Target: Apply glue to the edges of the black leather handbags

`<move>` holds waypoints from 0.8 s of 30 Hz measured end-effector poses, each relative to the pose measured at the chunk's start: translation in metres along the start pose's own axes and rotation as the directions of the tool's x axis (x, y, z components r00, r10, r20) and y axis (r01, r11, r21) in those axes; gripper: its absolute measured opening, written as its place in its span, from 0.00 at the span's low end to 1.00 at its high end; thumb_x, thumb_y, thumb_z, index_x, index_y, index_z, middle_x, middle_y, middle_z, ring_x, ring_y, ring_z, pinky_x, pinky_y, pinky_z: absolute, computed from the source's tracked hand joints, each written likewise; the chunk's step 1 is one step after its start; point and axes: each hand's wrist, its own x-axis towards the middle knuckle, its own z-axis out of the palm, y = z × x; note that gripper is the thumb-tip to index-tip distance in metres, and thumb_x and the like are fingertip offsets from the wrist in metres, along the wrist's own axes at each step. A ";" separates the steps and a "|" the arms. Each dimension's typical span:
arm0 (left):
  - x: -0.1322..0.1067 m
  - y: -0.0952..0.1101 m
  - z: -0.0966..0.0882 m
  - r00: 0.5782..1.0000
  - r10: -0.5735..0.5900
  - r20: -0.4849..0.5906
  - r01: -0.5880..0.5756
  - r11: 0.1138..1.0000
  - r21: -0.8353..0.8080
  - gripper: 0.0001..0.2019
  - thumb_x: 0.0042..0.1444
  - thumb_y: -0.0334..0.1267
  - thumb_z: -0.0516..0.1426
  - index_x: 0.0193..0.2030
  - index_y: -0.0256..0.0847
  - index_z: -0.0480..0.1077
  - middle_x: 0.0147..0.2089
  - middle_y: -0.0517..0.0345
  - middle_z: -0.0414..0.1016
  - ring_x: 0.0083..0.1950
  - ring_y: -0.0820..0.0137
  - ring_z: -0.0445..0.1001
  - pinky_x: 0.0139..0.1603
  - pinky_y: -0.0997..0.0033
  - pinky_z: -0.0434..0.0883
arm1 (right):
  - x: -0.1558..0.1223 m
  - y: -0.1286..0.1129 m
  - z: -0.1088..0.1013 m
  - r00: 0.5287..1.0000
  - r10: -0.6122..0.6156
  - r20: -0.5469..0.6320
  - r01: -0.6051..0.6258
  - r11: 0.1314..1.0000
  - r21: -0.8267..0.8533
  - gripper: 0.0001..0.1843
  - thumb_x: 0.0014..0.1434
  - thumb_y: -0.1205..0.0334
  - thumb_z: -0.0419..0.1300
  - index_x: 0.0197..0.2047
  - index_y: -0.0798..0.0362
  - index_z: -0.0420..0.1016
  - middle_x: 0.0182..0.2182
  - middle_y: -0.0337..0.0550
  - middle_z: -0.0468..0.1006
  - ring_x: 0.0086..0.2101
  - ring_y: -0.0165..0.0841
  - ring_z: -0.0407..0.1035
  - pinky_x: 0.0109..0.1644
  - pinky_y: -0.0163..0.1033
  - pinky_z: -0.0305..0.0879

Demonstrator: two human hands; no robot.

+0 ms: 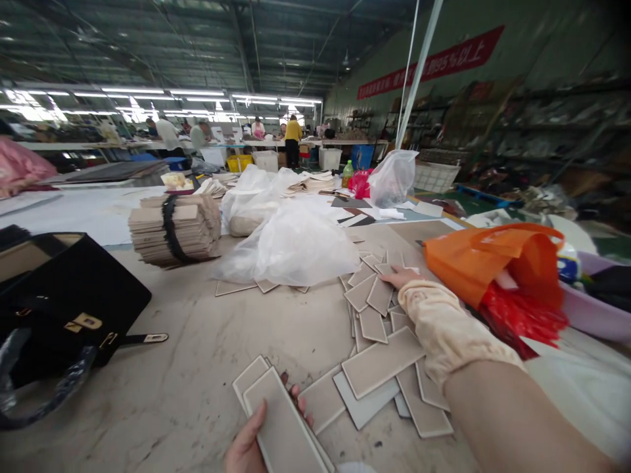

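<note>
My left hand (250, 439) is closed round a small stack of beige rectangular panels (283, 420) with pale edges, thumb on top and fingertips curled at the far side. Stretched out to the right, my right hand (401, 276) has its fingers on a loose heap of smaller beige panels (373, 324); the fingertips are partly hidden, and I see nothing lifted in them. A cream sleeve cover (444, 322) wraps that forearm. Between the hands lie larger beige panels (387, 361), overlapping at angles, and a grey-white panel (367, 399) underneath.
A black handbag (73, 309) lies at the left. Behind are a strapped bundle of beige pieces (175, 230) and a translucent plastic bag (300, 243). An orange bag (493, 256) with red plastic borders my right arm. People work at far tables.
</note>
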 end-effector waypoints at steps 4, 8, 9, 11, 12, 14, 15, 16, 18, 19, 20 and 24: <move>-0.007 0.001 0.017 0.997 0.003 -0.072 -0.005 0.999 -0.039 0.14 0.55 0.41 0.56 0.45 0.41 0.77 0.48 0.47 0.78 0.45 0.58 0.77 0.53 0.53 0.72 | -0.011 -0.021 0.021 0.979 -0.073 0.193 0.081 0.996 -0.037 0.43 0.47 0.39 0.65 0.63 0.48 0.66 0.62 0.51 0.65 0.60 0.53 0.59 0.62 0.54 0.53; -0.013 0.007 0.026 0.983 0.088 -0.159 -0.097 0.994 -0.051 0.14 0.57 0.40 0.56 0.46 0.36 0.75 0.47 0.44 0.78 0.43 0.58 0.78 0.48 0.56 0.74 | -0.045 -0.054 0.047 0.930 -0.215 0.299 0.231 0.973 -0.017 0.45 0.49 0.36 0.63 0.66 0.43 0.60 0.66 0.47 0.58 0.62 0.51 0.54 0.65 0.52 0.49; -0.013 0.009 0.027 0.975 0.125 -0.186 -0.131 0.991 -0.019 0.15 0.57 0.41 0.56 0.46 0.35 0.75 0.45 0.44 0.78 0.40 0.59 0.78 0.45 0.57 0.75 | -0.055 -0.063 0.053 0.916 -0.248 0.314 0.264 0.964 -0.009 0.45 0.49 0.36 0.63 0.66 0.43 0.60 0.66 0.47 0.57 0.63 0.51 0.52 0.65 0.53 0.48; -0.013 0.013 0.026 0.938 0.239 -0.249 -0.226 0.971 0.080 0.15 0.57 0.41 0.58 0.47 0.34 0.73 0.41 0.45 0.79 0.35 0.63 0.78 0.37 0.64 0.75 | -0.075 -0.081 0.064 0.887 -0.315 0.337 0.332 0.943 0.009 0.45 0.48 0.36 0.64 0.66 0.44 0.61 0.67 0.49 0.54 0.64 0.53 0.49 0.66 0.54 0.46; -0.012 0.016 0.025 0.914 0.302 -0.272 -0.278 0.952 0.127 0.14 0.57 0.40 0.58 0.47 0.34 0.73 0.39 0.47 0.79 0.34 0.65 0.77 0.35 0.67 0.75 | -0.086 -0.090 0.069 0.871 -0.350 0.346 0.366 0.930 0.018 0.46 0.47 0.36 0.65 0.66 0.44 0.62 0.68 0.49 0.52 0.64 0.54 0.47 0.66 0.54 0.45; -0.013 0.020 0.026 0.876 0.382 -0.295 -0.342 0.923 0.178 0.13 0.57 0.37 0.59 0.48 0.34 0.72 0.38 0.49 0.79 0.33 0.67 0.77 0.36 0.70 0.75 | -0.105 -0.106 0.078 0.831 -0.423 0.362 0.439 0.898 0.042 0.47 0.43 0.36 0.67 0.64 0.44 0.64 0.68 0.50 0.51 0.65 0.56 0.46 0.66 0.55 0.44; -0.013 0.022 0.026 0.872 0.390 -0.296 -0.347 0.919 0.188 0.13 0.58 0.37 0.58 0.48 0.34 0.71 0.38 0.49 0.79 0.34 0.67 0.78 0.38 0.70 0.75 | -0.114 -0.113 0.082 0.807 -0.460 0.369 0.475 0.878 0.056 0.48 0.41 0.36 0.68 0.63 0.44 0.66 0.68 0.49 0.51 0.65 0.55 0.47 0.66 0.54 0.45; -0.014 0.024 0.027 0.879 0.380 -0.288 -0.334 0.922 0.198 0.13 0.58 0.36 0.58 0.48 0.33 0.71 0.40 0.48 0.79 0.35 0.67 0.78 0.39 0.69 0.75 | -0.120 -0.119 0.085 0.785 -0.495 0.374 0.508 0.859 0.071 0.48 0.41 0.36 0.69 0.63 0.44 0.67 0.68 0.48 0.52 0.64 0.54 0.48 0.66 0.52 0.47; -0.017 0.026 0.028 0.897 0.354 -0.264 -0.297 0.926 0.234 0.15 0.57 0.36 0.59 0.50 0.31 0.71 0.43 0.44 0.79 0.37 0.64 0.79 0.41 0.67 0.76 | -0.126 -0.124 0.087 0.761 -0.537 0.364 0.546 0.833 0.087 0.44 0.46 0.37 0.66 0.64 0.44 0.65 0.67 0.45 0.55 0.62 0.47 0.55 0.64 0.46 0.53; -0.018 0.027 0.028 0.901 0.350 -0.255 -0.288 0.924 0.252 0.17 0.57 0.36 0.59 0.51 0.30 0.70 0.45 0.43 0.78 0.38 0.63 0.79 0.42 0.67 0.76 | -0.124 -0.123 0.086 0.770 -0.536 0.346 0.545 0.835 0.081 0.41 0.52 0.38 0.62 0.65 0.44 0.62 0.66 0.44 0.57 0.60 0.43 0.60 0.63 0.44 0.56; -0.019 0.027 0.027 0.902 0.352 -0.252 -0.286 0.921 0.263 0.18 0.56 0.35 0.60 0.53 0.29 0.70 0.46 0.42 0.78 0.38 0.63 0.79 0.42 0.66 0.76 | -0.119 -0.120 0.083 0.791 -0.521 0.320 0.531 0.845 0.063 0.38 0.58 0.41 0.57 0.67 0.45 0.58 0.65 0.45 0.59 0.58 0.40 0.63 0.61 0.42 0.59; -0.021 0.025 0.024 0.912 0.324 -0.251 -0.269 0.935 0.232 0.19 0.56 0.35 0.60 0.53 0.28 0.70 0.45 0.42 0.79 0.39 0.62 0.79 0.45 0.65 0.75 | -0.077 -0.099 0.066 0.877 -0.424 0.227 0.448 0.892 -0.065 0.32 0.62 0.56 0.55 0.68 0.54 0.55 0.64 0.54 0.61 0.60 0.42 0.60 0.64 0.47 0.54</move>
